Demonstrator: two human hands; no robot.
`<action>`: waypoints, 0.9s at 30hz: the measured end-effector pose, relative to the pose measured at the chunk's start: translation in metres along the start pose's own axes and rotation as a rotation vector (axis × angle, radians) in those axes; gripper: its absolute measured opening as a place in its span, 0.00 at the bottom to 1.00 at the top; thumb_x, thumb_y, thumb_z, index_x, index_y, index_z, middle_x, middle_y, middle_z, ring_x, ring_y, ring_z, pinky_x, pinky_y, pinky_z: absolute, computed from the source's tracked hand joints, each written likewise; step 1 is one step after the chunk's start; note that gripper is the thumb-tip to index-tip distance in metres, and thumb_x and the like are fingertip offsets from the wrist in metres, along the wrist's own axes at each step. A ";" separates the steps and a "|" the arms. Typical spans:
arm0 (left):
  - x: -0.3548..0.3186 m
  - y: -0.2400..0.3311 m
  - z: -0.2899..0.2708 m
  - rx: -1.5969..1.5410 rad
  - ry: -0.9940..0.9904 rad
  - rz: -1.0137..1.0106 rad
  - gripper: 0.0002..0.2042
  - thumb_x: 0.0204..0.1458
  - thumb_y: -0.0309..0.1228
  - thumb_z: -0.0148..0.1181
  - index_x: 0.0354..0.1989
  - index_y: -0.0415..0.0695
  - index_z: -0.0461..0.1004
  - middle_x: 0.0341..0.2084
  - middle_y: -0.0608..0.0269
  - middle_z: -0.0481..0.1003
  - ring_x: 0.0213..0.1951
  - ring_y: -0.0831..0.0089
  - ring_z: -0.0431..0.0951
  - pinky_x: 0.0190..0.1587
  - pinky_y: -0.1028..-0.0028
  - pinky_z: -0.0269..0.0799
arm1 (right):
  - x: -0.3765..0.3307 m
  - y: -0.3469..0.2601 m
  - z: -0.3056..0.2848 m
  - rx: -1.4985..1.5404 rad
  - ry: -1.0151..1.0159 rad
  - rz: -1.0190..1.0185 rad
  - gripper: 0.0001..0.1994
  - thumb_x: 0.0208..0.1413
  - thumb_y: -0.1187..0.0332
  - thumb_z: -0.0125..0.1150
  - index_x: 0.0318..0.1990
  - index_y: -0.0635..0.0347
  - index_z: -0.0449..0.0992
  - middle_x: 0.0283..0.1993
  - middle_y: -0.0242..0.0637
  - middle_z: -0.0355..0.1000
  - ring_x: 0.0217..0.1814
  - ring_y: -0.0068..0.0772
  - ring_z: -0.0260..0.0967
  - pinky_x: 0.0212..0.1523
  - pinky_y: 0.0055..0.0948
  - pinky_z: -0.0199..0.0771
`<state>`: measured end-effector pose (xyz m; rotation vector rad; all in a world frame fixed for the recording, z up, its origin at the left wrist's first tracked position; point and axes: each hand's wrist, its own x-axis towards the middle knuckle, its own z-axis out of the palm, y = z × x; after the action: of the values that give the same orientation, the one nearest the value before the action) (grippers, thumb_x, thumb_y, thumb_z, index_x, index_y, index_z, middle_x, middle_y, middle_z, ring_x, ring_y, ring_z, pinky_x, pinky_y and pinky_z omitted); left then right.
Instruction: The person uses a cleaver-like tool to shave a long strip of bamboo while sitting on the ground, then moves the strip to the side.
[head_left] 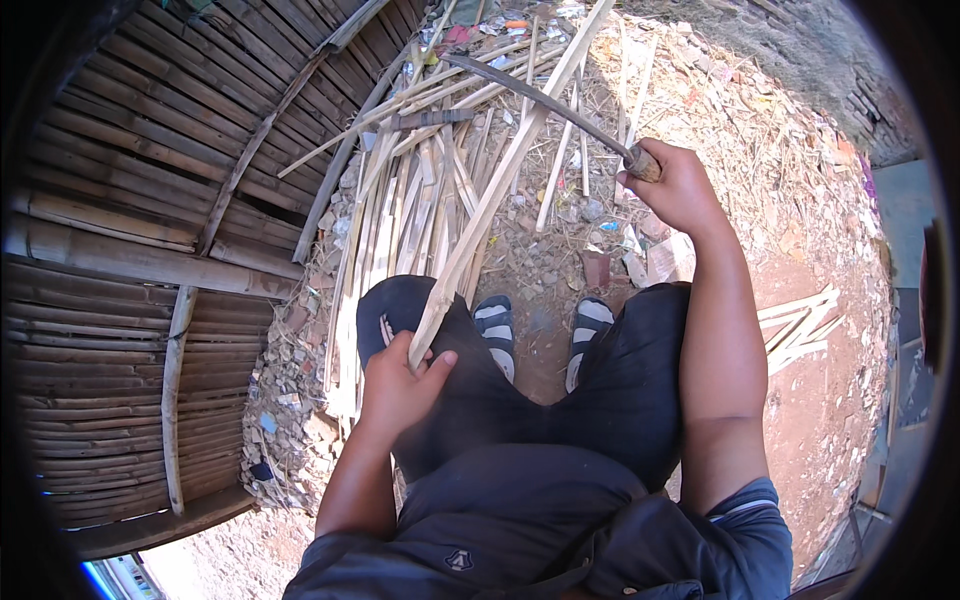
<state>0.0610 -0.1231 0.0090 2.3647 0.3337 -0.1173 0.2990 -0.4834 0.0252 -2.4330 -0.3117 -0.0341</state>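
Observation:
My left hand (405, 385) is closed round the near end of a long pale bamboo strip (480, 225), just above my left thigh. The strip slants up and away to the right, past the top edge of the view. In my right hand (680, 185) is the wooden handle of a machete (570, 115), held out ahead on the right. Its long dark, slightly curved blade points to the far left and crosses the strip; whether blade and strip touch, I cannot tell. My arm is stretched out behind the handle.
Many split bamboo strips (395, 220) lie piled at the left, with a dark, banded tool-like piece (430, 118) on top. A bamboo-slat wall (120, 240) stands along the left. Short pale pieces (800, 325) lie on the ground at right. Rubble and wood shavings (740, 110) litter the far ground.

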 end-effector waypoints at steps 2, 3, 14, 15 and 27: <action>0.000 -0.001 0.001 -0.012 -0.001 0.002 0.19 0.58 0.40 0.76 0.34 0.39 0.74 0.17 0.68 0.70 0.23 0.80 0.70 0.28 0.73 0.68 | -0.004 -0.007 0.001 0.001 -0.054 -0.007 0.18 0.56 0.60 0.75 0.51 0.58 0.84 0.39 0.55 0.81 0.44 0.59 0.80 0.47 0.49 0.79; 0.000 -0.003 0.001 -0.025 0.004 -0.009 0.18 0.58 0.40 0.76 0.34 0.39 0.74 0.17 0.68 0.70 0.23 0.80 0.70 0.28 0.73 0.68 | -0.006 -0.014 0.005 -0.025 -0.092 -0.080 0.18 0.55 0.61 0.75 0.50 0.58 0.84 0.39 0.55 0.81 0.44 0.60 0.80 0.47 0.49 0.79; -0.004 -0.004 -0.001 -0.006 0.020 -0.028 0.18 0.58 0.39 0.76 0.35 0.39 0.74 0.18 0.69 0.70 0.24 0.81 0.69 0.29 0.73 0.68 | -0.009 -0.032 0.018 -0.050 -0.243 -0.286 0.15 0.52 0.62 0.76 0.44 0.60 0.82 0.38 0.54 0.81 0.44 0.61 0.80 0.45 0.50 0.79; -0.003 -0.005 -0.001 -0.006 0.009 -0.028 0.18 0.58 0.39 0.76 0.35 0.39 0.74 0.18 0.69 0.70 0.24 0.81 0.69 0.29 0.73 0.68 | -0.005 -0.020 0.014 -0.027 -0.170 -0.198 0.16 0.53 0.62 0.76 0.44 0.60 0.82 0.38 0.54 0.81 0.44 0.61 0.80 0.45 0.50 0.78; 0.001 -0.013 0.000 -0.074 -0.005 -0.017 0.17 0.60 0.39 0.75 0.34 0.42 0.72 0.20 0.74 0.69 0.25 0.84 0.66 0.28 0.75 0.64 | -0.015 -0.043 0.029 -0.218 -0.311 -0.369 0.18 0.51 0.63 0.74 0.49 0.56 0.83 0.42 0.51 0.83 0.48 0.60 0.81 0.50 0.53 0.80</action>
<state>0.0590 -0.1141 0.0000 2.2889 0.3496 -0.1162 0.2728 -0.4365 0.0284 -2.5593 -0.9371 0.1581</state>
